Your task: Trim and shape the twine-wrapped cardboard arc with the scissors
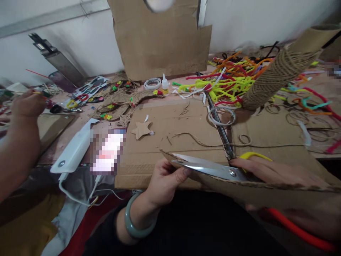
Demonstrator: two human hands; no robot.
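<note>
My left hand (163, 183), with a pale green bangle on its wrist, pinches the left end of a brown cardboard piece (239, 195). The piece is held above the front edge of the table. My right hand (263, 170) grips large scissors (210, 169) with one yellow and one red handle. Their blades point left along the cut upper edge of the cardboard, with the tips close to my left thumb. Part of the right hand is hidden behind the cardboard. Beyond the hands, a small cardboard star (142, 130) lies on a flat cardboard sheet (170, 156).
A twine-wrapped tube (277, 80) stands at right beside bright pipe cleaners (223, 85). Glue bottle (165, 84) and twine shapes (119, 96) lie at the back. At left are a white power bank (73, 147), a lit phone (108, 151) and another person's hand (28, 103).
</note>
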